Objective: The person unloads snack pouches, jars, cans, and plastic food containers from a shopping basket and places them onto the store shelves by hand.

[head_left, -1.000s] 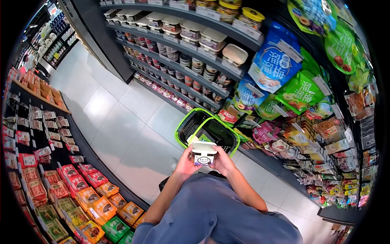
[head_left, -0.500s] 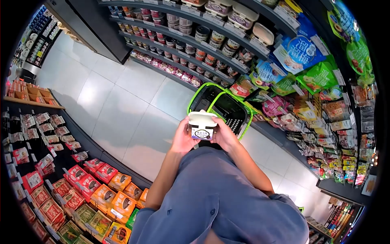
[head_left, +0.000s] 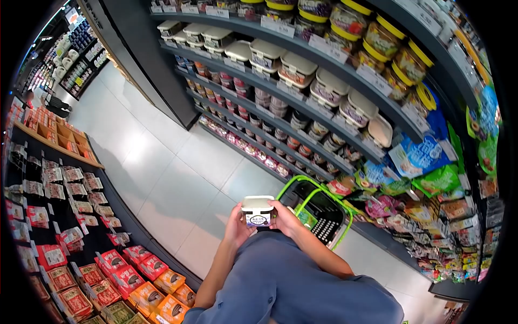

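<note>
A small tub with a white lid and a white label is held upright in front of the body, between both hands. My left hand grips its left side, and my right hand has its fingers wrapped round the right side. Just beyond and to the right of my right hand stands a black shopping basket with a bright green rim and handle. A green packet lies inside it.
Shelves ahead carry white-lidded tubs, yellow-lidded jars and cans. Hanging bags line the right side. A curved display of red and orange packets borders the tiled floor on the left.
The view has shifted, bringing more of the upper shelves into sight, with the basket farther right. Both hands still hold the tub, now a little lower in view.
</note>
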`<state>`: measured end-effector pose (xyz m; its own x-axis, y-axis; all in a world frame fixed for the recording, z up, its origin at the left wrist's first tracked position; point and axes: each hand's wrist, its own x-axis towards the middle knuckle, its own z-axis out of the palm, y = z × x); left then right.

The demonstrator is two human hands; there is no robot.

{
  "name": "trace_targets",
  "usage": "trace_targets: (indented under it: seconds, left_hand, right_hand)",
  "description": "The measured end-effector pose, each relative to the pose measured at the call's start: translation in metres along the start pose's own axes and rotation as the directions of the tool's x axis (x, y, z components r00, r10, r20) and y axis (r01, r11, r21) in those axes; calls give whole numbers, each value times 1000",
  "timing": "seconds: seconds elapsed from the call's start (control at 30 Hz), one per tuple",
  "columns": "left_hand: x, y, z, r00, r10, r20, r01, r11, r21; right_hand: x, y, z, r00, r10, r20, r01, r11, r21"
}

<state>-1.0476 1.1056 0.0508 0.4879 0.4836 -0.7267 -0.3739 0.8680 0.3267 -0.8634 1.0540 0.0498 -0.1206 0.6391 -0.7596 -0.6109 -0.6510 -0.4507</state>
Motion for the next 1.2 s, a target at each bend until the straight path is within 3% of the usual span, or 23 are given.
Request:
trace_targets:
  seconds: [0.2, 0.5, 0.73, 0.93, 1.1, 1.2]
  left_hand:
    - [41, 73, 21, 992, 118, 39, -120, 991, 53]
    - [88, 127, 40, 991, 99, 94, -107, 991, 80]
    - [135, 199, 53, 982, 43, 186, -85, 972, 220]
    - [162, 296, 61, 984, 57, 171, -110, 942, 317]
    - [174, 364, 59, 989, -23, 143, -26, 942, 335]
    - [173, 399, 65, 987, 25, 160, -83, 925, 371]
  right_hand:
    - [53, -72, 23, 989, -139, 44, 142, 988, -64]
    - [75, -136, 46, 969, -241, -50, 231, 961, -153]
    - [113, -160, 81, 908, -340, -246, 336, 940, -59]
    - [147, -203, 141, 879, -401, -260, 437, 894, 98]
    - [174, -248, 191, 903, -347, -254, 377, 923, 80]
    - [189, -266, 215, 907, -332, -260, 363, 928, 81]
